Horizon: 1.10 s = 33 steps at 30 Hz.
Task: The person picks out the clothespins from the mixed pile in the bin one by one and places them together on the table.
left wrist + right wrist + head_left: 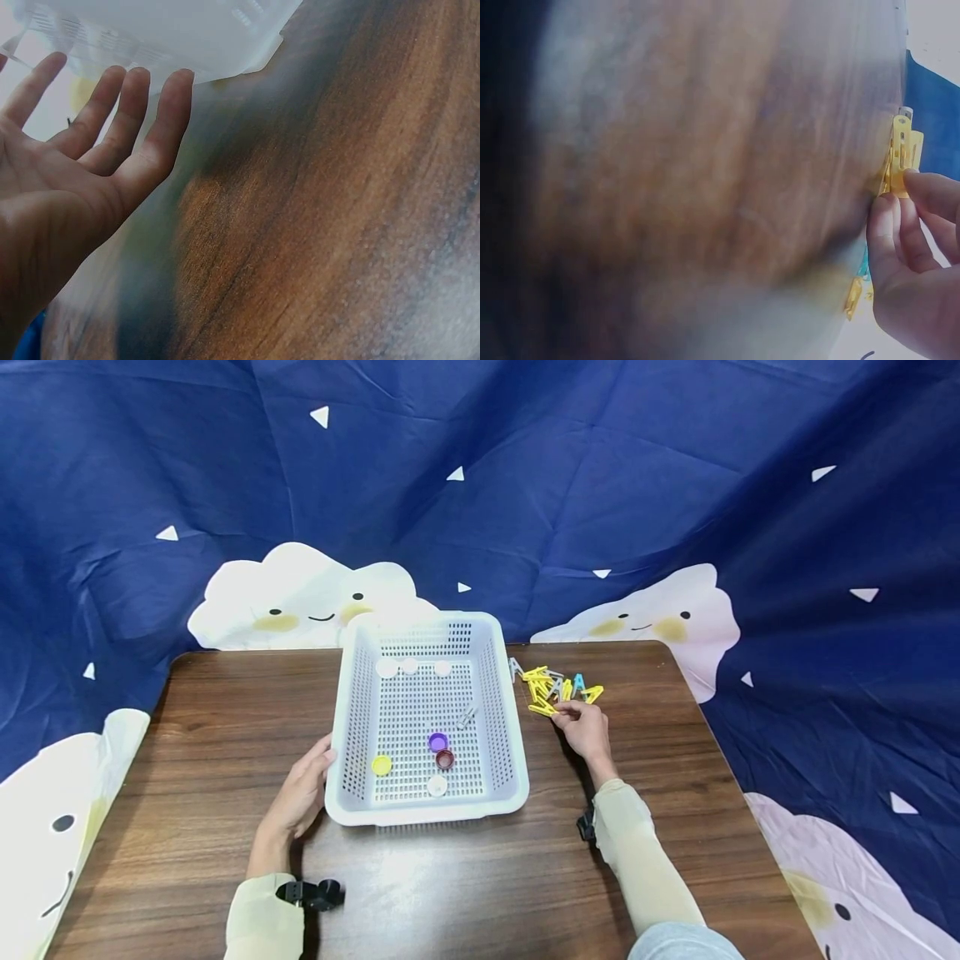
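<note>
A white perforated plastic basket point(427, 815) stands on the wooden table. My left hand point(302, 787) is at the basket's left side; in the left wrist view its fingers point(174, 105) extend loosely, tips at the rim. To the right of the basket lies a small pile of clothespins, with yellow, grey and blue ones. At the near edge of this pile, my right hand point(587, 731) pinches a yellow clothespin point(901, 154) between thumb and fingertips. A blue clothespin point(578, 683) and another yellow clothespin point(592, 694) lie just beyond that hand.
Inside the basket are several bottle caps, among them a purple cap point(438, 742), a dark red cap point(445, 760) and a yellow cap point(382, 766). A small clear item point(466, 718) lies there too. A blue cloth point(480, 485) with white clouds hangs behind the table point(217, 760).
</note>
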Each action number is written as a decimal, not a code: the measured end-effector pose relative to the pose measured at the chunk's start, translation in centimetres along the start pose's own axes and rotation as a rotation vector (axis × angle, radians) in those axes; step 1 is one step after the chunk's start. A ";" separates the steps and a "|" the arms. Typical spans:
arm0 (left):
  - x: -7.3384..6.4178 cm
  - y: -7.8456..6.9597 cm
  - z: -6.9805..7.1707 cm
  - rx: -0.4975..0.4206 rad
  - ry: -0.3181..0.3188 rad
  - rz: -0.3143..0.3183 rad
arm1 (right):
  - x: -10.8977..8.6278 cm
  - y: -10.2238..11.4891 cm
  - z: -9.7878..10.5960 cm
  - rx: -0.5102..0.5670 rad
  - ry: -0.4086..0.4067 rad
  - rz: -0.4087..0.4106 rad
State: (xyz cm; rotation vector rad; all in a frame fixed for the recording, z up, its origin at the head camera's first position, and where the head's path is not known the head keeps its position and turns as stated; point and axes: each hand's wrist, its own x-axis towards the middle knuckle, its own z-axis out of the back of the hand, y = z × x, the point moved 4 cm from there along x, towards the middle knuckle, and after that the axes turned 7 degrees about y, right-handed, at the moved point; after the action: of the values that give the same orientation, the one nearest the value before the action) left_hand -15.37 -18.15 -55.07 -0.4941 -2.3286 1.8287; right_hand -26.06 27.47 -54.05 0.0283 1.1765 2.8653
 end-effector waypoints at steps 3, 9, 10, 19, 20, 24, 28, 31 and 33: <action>0.0 0.0 0.0 -0.002 0.004 -0.003 | 0.0 -0.1 0.0 -0.002 0.003 -0.009; 0.1 0.0 0.0 -0.006 0.002 0.007 | 0.3 -0.3 0.0 -0.004 0.001 -0.021; 0.1 0.0 0.0 -0.006 0.002 0.009 | 0.3 -0.4 0.1 -0.004 0.002 -0.025; 0.1 0.0 0.0 -0.012 -0.001 0.011 | 0.5 -0.7 0.1 0.017 0.017 -0.071; 0.1 0.0 0.0 -0.011 -0.002 0.012 | 0.5 -0.7 0.2 0.020 0.020 -0.075; 0.1 0.0 0.0 -0.008 -0.003 0.014 | 0.5 -0.6 0.3 0.040 0.028 -0.086; 0.1 0.0 0.0 -0.005 -0.006 0.011 | 0.5 -0.5 0.4 0.065 0.023 -0.093; 0.1 0.0 0.0 -0.007 -0.009 0.010 | 0.5 -0.3 0.5 0.095 -0.001 -0.085; 0.0 0.0 0.0 -0.009 -0.011 0.010 | 0.5 0.0 0.6 0.113 -0.023 -0.078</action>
State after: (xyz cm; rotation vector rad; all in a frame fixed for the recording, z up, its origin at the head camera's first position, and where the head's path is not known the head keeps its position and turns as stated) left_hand -15.40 -18.13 -55.09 -0.4989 -2.3471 1.8309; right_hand -26.54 27.90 -53.68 0.0187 1.3033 2.7221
